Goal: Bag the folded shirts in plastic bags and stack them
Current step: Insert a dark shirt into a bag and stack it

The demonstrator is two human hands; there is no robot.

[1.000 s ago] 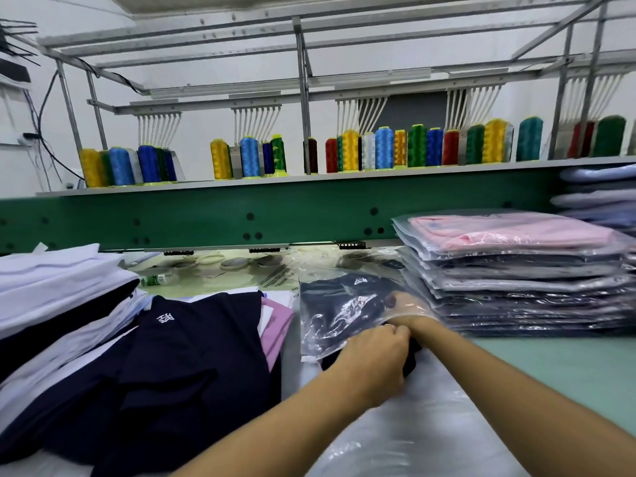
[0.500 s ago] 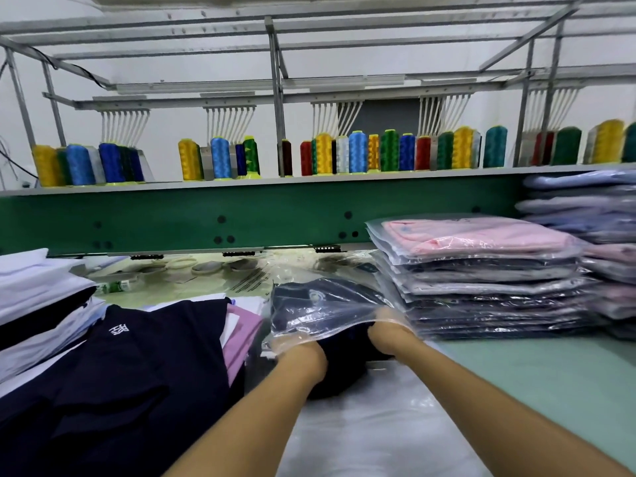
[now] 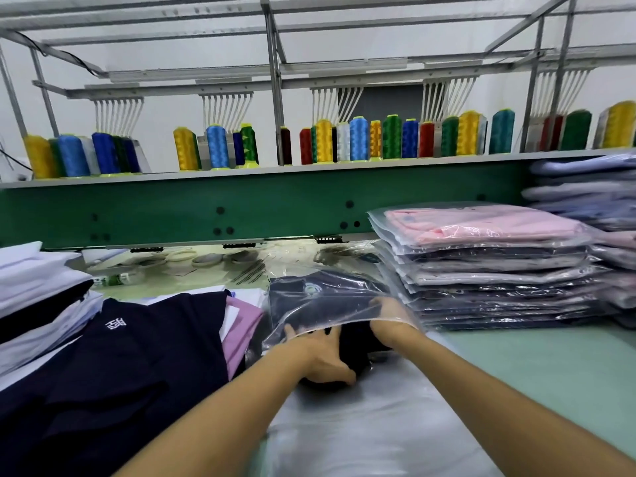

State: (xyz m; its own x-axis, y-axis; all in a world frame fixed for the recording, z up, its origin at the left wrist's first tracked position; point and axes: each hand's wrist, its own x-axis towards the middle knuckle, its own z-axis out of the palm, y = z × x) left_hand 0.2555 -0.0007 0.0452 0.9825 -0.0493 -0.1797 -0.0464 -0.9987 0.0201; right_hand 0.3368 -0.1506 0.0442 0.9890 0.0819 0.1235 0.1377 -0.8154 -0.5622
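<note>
A folded navy shirt (image 3: 354,346) lies mid-table, most of it inside a clear plastic bag (image 3: 320,297). Its near end sticks out of the bag mouth. My left hand (image 3: 320,356) presses flat on that exposed end, fingers under the bag's lip. My right hand (image 3: 389,315) is pushed into the bag mouth on the right, seen through the plastic, holding the shirt's edge. To the right stands a stack of bagged shirts (image 3: 488,270) with a pink one on top.
Unbagged navy, pink and white shirts (image 3: 144,356) pile up at the left, with a white stack (image 3: 34,280) behind. Flat empty bags (image 3: 361,425) lie under my forearms. A second bagged stack (image 3: 592,208) stands far right. Green machine beam (image 3: 241,208) and thread cones at the back.
My hands went from together at the bag mouth to apart at its sides. My left hand has since slid out onto the shirt's exposed end. The bag covers more of the shirt.
</note>
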